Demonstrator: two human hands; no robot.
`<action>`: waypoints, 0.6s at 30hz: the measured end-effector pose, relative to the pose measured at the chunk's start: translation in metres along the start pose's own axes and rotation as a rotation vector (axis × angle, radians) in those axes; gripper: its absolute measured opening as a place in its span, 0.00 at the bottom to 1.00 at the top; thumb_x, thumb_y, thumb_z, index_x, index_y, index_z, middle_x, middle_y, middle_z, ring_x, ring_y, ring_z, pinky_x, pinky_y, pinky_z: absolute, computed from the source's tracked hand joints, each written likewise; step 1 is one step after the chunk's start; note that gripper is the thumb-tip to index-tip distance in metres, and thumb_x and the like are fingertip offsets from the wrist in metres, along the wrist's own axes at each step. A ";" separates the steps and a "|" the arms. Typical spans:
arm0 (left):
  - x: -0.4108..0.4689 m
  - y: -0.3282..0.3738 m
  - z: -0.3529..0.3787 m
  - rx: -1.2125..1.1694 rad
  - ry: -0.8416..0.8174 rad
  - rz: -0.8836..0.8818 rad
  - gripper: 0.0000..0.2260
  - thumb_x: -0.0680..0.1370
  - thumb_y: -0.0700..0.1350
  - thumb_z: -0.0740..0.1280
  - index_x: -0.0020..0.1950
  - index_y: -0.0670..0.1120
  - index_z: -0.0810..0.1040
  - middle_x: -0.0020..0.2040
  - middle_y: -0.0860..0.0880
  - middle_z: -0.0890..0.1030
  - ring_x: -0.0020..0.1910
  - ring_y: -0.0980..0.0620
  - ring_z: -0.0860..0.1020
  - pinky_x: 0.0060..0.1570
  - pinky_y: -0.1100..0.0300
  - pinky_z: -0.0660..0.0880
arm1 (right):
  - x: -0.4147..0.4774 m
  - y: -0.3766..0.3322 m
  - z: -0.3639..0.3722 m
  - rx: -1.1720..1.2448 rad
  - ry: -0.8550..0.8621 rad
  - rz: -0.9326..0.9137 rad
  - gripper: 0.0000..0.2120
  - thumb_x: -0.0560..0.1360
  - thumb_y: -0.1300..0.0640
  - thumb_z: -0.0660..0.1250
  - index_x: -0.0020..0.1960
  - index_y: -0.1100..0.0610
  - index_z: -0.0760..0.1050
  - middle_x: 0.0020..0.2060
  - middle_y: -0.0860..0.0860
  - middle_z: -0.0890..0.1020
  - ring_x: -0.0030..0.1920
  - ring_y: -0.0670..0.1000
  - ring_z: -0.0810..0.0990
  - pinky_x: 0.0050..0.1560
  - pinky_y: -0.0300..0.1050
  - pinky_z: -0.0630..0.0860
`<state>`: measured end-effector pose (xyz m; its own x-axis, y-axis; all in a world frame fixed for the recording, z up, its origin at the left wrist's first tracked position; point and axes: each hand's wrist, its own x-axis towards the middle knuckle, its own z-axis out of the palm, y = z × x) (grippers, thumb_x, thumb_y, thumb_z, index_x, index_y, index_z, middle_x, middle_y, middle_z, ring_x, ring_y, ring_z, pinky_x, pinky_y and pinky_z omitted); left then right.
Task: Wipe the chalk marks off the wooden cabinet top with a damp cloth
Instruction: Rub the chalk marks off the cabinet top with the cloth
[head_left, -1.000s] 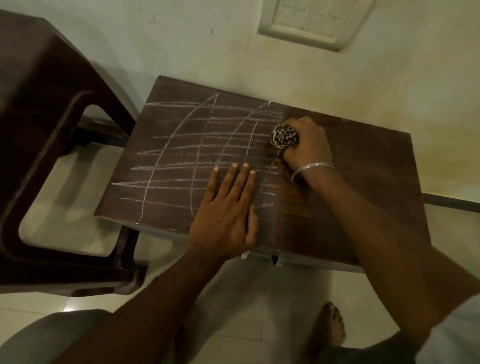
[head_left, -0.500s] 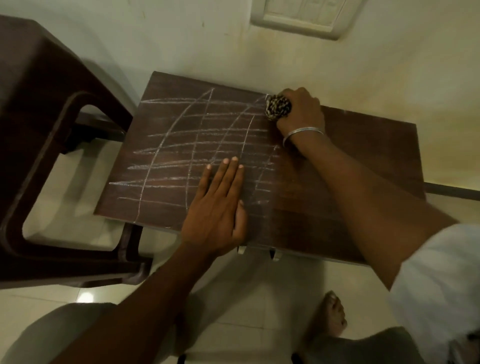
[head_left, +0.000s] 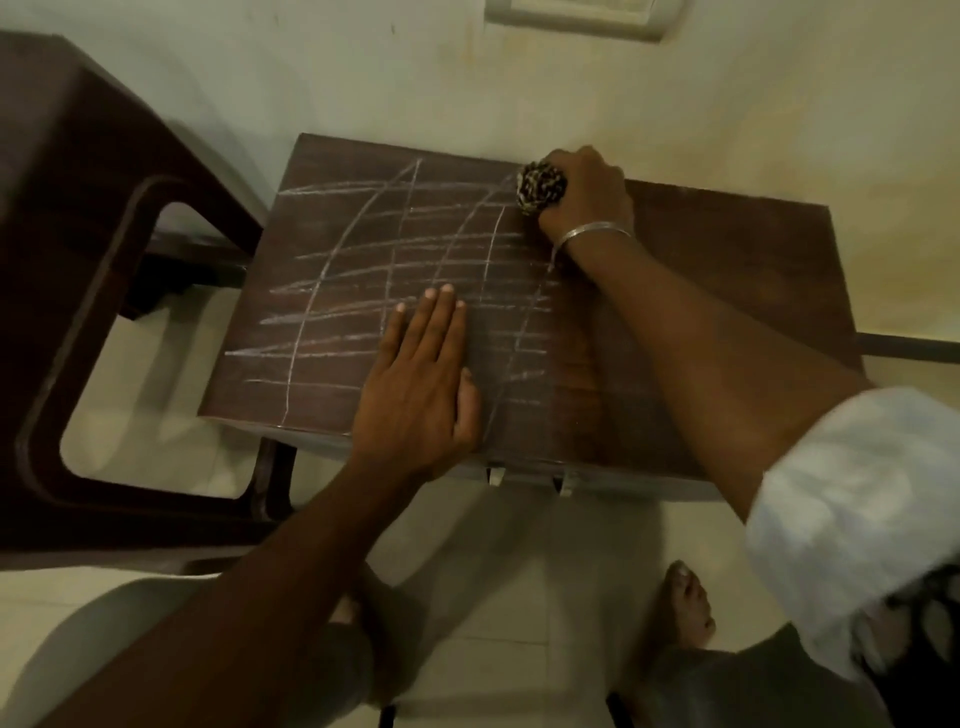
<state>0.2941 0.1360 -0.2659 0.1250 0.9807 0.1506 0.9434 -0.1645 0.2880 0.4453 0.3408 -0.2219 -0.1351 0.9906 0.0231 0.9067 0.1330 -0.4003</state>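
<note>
Cabinet top (head_left: 753, 239): dark wood, set against a pale wall. Chalk marks (head_left: 395, 291): a grid of white lines across the left and middle of the cabinet top; the right part is bare wood. Cloth (head_left: 543, 187): speckled dark and light, bunched into a ball, at the back edge of the cabinet top on the grid's upper right corner. Right hand (head_left: 587, 195): fingers curled round the cloth, a silver bracelet (head_left: 592, 231) on the wrist. Left hand (head_left: 421, 384): flat on the cabinet top near its front edge, fingers straight and together, lying over the marks, well apart from the right hand. Dark chair (head_left: 78, 260): left of the cabinet top. Bare foot (head_left: 685, 605): on the floor before its front edge.
</note>
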 end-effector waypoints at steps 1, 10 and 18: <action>-0.001 -0.003 -0.002 0.007 -0.005 -0.005 0.30 0.80 0.51 0.46 0.79 0.36 0.60 0.80 0.39 0.58 0.81 0.45 0.54 0.80 0.44 0.50 | -0.007 0.002 -0.001 0.007 -0.022 -0.005 0.20 0.70 0.58 0.67 0.62 0.52 0.74 0.60 0.58 0.73 0.61 0.64 0.71 0.56 0.58 0.74; -0.003 -0.007 -0.001 0.028 0.019 0.050 0.30 0.80 0.50 0.47 0.78 0.35 0.61 0.79 0.38 0.61 0.80 0.44 0.56 0.79 0.42 0.52 | -0.050 0.008 0.002 0.018 -0.037 -0.083 0.22 0.68 0.59 0.67 0.62 0.48 0.75 0.60 0.54 0.75 0.60 0.63 0.72 0.58 0.60 0.73; -0.003 -0.006 -0.002 0.037 0.048 0.081 0.29 0.80 0.49 0.49 0.77 0.34 0.64 0.78 0.37 0.63 0.79 0.42 0.59 0.78 0.41 0.54 | -0.088 -0.006 0.002 0.043 -0.040 -0.022 0.22 0.68 0.59 0.68 0.61 0.49 0.75 0.60 0.53 0.74 0.58 0.61 0.71 0.55 0.56 0.74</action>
<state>0.2873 0.1340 -0.2664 0.1871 0.9580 0.2173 0.9416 -0.2379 0.2384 0.4508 0.2531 -0.2236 -0.1712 0.9852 -0.0041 0.8856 0.1520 -0.4389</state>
